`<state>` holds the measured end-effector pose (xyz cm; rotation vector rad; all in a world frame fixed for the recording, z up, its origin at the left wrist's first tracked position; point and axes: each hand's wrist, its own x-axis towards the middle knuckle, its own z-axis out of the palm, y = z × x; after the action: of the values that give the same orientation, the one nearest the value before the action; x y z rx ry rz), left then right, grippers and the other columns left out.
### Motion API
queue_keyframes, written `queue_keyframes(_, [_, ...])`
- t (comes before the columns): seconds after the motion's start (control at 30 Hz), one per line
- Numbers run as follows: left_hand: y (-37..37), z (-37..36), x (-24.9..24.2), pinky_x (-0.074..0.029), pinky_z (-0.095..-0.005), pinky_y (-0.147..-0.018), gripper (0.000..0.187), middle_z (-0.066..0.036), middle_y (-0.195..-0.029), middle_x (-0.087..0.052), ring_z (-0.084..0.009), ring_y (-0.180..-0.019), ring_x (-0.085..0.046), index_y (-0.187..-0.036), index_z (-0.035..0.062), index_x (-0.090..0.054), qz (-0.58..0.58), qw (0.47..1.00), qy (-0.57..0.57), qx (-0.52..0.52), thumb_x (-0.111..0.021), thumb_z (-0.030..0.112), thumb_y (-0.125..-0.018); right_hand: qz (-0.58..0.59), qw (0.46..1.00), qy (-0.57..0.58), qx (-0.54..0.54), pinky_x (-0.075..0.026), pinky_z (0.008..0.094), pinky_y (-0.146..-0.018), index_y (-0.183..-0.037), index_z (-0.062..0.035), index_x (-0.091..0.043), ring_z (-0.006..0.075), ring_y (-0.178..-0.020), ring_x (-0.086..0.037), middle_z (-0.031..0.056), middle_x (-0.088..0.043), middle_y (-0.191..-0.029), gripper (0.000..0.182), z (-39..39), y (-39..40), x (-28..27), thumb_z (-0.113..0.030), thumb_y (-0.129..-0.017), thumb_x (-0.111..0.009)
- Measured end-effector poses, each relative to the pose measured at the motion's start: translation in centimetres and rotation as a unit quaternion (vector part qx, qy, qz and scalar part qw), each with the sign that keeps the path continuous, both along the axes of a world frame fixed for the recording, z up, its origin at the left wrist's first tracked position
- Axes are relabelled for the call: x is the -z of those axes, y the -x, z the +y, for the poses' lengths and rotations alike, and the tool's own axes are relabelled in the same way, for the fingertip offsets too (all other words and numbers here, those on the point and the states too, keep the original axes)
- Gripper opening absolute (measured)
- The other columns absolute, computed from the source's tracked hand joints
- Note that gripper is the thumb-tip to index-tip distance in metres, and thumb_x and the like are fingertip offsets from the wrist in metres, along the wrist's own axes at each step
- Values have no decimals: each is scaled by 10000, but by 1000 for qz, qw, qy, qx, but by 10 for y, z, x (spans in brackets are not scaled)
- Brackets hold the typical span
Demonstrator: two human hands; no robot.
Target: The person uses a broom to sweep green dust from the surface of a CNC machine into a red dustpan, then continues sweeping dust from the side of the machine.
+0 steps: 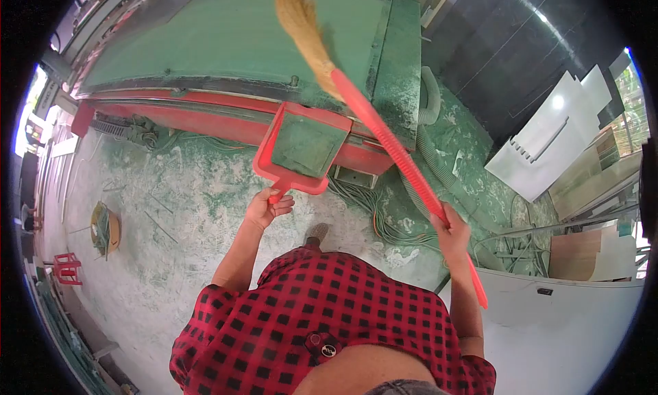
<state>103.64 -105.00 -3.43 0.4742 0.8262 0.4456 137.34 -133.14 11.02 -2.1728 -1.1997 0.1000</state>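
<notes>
My left hand (270, 207) is closed around the short handle of a red dustpan (264, 163). Green dust coats the inside of the pan, which is held at the front edge of a machine bed (226, 42) covered in green dust. In my right hand (450, 232) is the long red ribbed handle of a broom (391, 145). The broom's straw-coloured bristles (301, 28) reach up over the right part of the bed, at the top of the view.
A grey ribbed hose (429, 97) and bundled cables (373, 213) lie right of the machine. White panels (548, 138) lean at the right, above a white cabinet (548, 326). A round bin (105, 229) and a red stool (67, 268) stand left on the dusty floor.
</notes>
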Motion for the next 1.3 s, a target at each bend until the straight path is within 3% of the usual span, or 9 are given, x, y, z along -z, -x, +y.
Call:
queue_keyframes(0.13, [2, 8, 12, -524, -460, -779, 340, -209, -918, -619, -325, -826, -638, -1012, -27, -542, 3, 1000, 1, 7, -564, 206, -766, -54, 996, 65, 25, -475, 376, -573, -1056, -78, -596, 328, -658, -608, 158, -611, -771, 346, 0, 6, -10, -224, -756, -687])
queue_keyframes(0.23, [4, 17, 32, -524, -459, -772, 344, -208, -920, -618, -321, -825, -640, -1017, -26, -538, -59, 998, 11, 34, -567, 207, -766, -115, 991, 74, -11, -470, 396, -565, -1036, -85, -598, 334, -659, -600, 149, -602, -746, 332, 4, 13, 22, -240, -754, -680])
queue_keyframes(0.33, [-9, 10, 8, -523, -452, -769, 346, -205, -920, -619, -317, -830, -640, -1016, -25, -539, 21, 1000, 2, -10, -567, 211, -764, -80, 995, 52, -22, -461, 410, -556, -1023, -83, -605, 328, -649, -596, 140, -590, -723, 331, 24, 39, 21, -259, -752, -677])
queue_keyframes(0.43, [-5, 21, 24, -522, -448, -766, 345, -200, -912, -618, -312, -834, -638, -1013, -23, -538, -25, 999, 21, 22, -568, 214, -763, -94, 995, 16, -16, -457, 404, -547, -1042, -87, -603, 322, -631, -591, 136, -578, -701, 357, 28, 51, 18, -255, -739, -690])
queue_keyframes(0.63, [-6, 7, -12, -526, -438, -747, 328, -176, -907, -620, -296, -800, -635, -1012, -7, -550, 54, 998, -14, -17, -562, 217, -772, -86, 995, 10, 56, -444, 401, -533, -1061, -100, -590, 319, -643, -593, 134, -584, -717, 376, -30, 51, 10, -238, -730, -703])
queue_keyframes(0.77, [8, 24, 24, -524, -441, -745, 330, -167, -910, -622, -293, -789, -632, -1024, -2, -555, -44, 999, 7, 32, -556, 217, -777, -67, 996, 21, 57, -444, 405, -541, -1036, -99, -592, 327, -654, -593, 143, -589, -726, 352, -17, 51, 24, -248, -734, -696])
queue_keyframes(0.93, [6, 20, 6, -528, -434, -738, 335, -174, -916, -619, -295, -810, -631, -1034, -3, -555, 25, 1000, -11, 7, -543, 223, -787, -28, 999, 43, -15, -449, 414, -575, -981, -88, -594, 337, -656, -587, 148, -592, -732, 322, 33, 57, 29, -285, -741, -681])
queue_keyframes(1.3, [16, 30, -4, -532, -427, -734, 355, -182, -906, -607, -294, -805, -632, -1053, -13, -531, 62, 997, -26, -34, -542, 221, -786, -21, 999, -16, -38, -439, 365, -543, -1002, -83, -607, 292, -611, -573, 127, -581, -708, 329, 2, 32, -13, -227, -724, -712])
